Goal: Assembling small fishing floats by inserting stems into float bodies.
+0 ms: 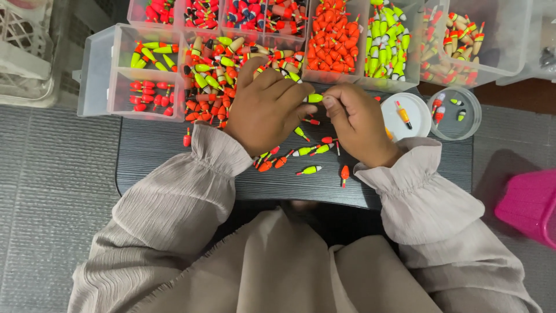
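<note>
My left hand [267,107] and my right hand [358,123] meet over a small dark tray table [150,156], both pinching one yellow-green fishing float [314,98] between their fingertips. Under the hands lie several loose floats [308,170] in red, orange and yellow-green. Beige ruffled sleeves cover both wrists.
Clear compartment boxes [95,69] full of coloured floats line the far edge. A white round lid [414,116] holds an orange float, beside a clear round tub [463,116] with a few floats. A pink container [530,206] sits right. A white crate [23,52] stands far left.
</note>
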